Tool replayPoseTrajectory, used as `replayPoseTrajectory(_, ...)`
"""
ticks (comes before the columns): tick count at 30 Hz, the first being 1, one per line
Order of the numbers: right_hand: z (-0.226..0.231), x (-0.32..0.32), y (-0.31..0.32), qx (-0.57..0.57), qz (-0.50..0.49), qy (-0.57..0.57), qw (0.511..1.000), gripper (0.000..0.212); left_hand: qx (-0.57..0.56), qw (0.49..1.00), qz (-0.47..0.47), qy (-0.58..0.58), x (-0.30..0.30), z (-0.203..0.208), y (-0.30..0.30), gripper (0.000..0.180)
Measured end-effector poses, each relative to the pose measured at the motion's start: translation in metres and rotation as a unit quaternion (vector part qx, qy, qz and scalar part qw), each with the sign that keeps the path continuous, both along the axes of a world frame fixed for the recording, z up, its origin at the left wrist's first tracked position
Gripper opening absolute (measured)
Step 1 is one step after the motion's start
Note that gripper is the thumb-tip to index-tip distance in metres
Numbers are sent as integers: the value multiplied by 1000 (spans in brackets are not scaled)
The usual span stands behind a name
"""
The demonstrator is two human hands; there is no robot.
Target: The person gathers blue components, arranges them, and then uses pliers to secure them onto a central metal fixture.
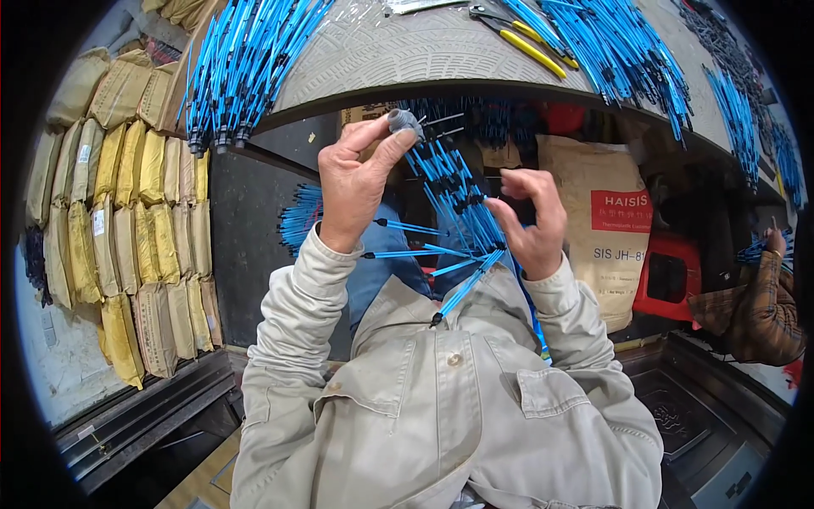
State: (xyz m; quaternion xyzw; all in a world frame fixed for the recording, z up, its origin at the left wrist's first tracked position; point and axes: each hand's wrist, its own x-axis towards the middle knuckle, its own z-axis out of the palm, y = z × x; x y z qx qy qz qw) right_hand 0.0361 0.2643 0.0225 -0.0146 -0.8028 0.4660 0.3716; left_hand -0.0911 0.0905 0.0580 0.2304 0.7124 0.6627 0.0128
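My left hand is raised below the table's edge, with thumb and fingers pinched on a grey, ribbed, roughly cylindrical piece. Thin, pale rods stick out beside that piece to the right. A little lower and to the right is my right hand; its thumb and curled fingers stand apart, with nothing visible between them. Between and beneath both hands, many blue cable-like strips with black ends hang and lie over my lap. Some strips fan out across my jacket front.
Bundles of blue strips lie on the grey tabletop, near yellow-handled pliers. Stacked paper-wrapped packages stand at left. A tan sack and a red container are right. Another person's plaid sleeve shows far right.
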Motion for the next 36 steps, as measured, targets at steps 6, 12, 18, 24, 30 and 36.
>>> replayPoseTrajectory(6, 0, -33, -20, 17, 14, 34, 999, 28, -26, 999, 19, 27, 6, -2, -4, 27)
replayPoseTrajectory(12, 2, -37, -27, 83, -1, 73, 994, 26, -15, 998, 59, 3, 17, -1, -5, 27)
replayPoseTrajectory(18, 15, -40, -28, 6, 30, 54, 998, 22, -41, 996, 69, 48, 23, 0, -5, 26)
replayPoseTrajectory(24, 6, -48, -32, -59, -2, 86, 995, 16, -36, 995, 78, 52, 28, 1, -3, 25)
replayPoseTrajectory(30, 4, -52, -29, -64, -6, 110, 992, 13, -53, 991, 77, 100, 30, 4, -1, 25)
replayPoseTrajectory(36, 4, -51, -27, -82, -7, 95, 992, 12, -52, 991, 78, 98, 30, 6, 2, 26)
